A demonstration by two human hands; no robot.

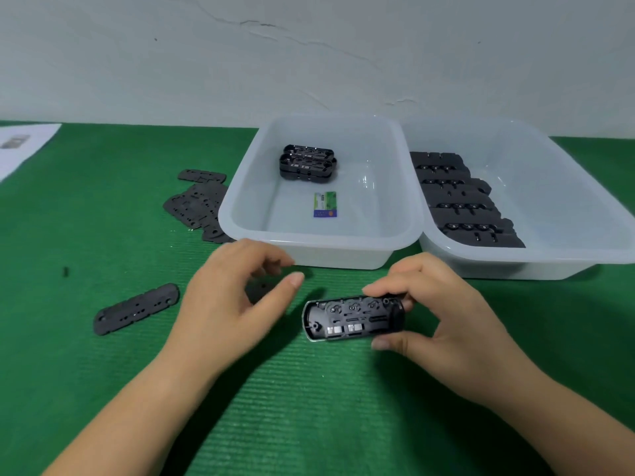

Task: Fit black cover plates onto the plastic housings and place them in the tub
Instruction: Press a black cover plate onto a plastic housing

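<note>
While thumb opposes fingers (395,286), housing (354,319) sits between.

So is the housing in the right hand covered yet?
Not yet. The housing held by the right hand lies open, its inner ribs and contacts exposed.

A small hand-assembly bench is indicated, of the workshop or light-factory kind, set against a plain wall (309,46) whose paint is cracked. The table is covered with a ribbed green mat (309,407), on which identical black plates (197,207) are heaped loose, and two translucent tubs (323,250) are stood side by side, one stocked with rows of matching black housings (460,197), the other holding two stacked units (307,163) and a small printed label (324,204). A printed sheet (24,146) is laid at the far left edge.
</note>
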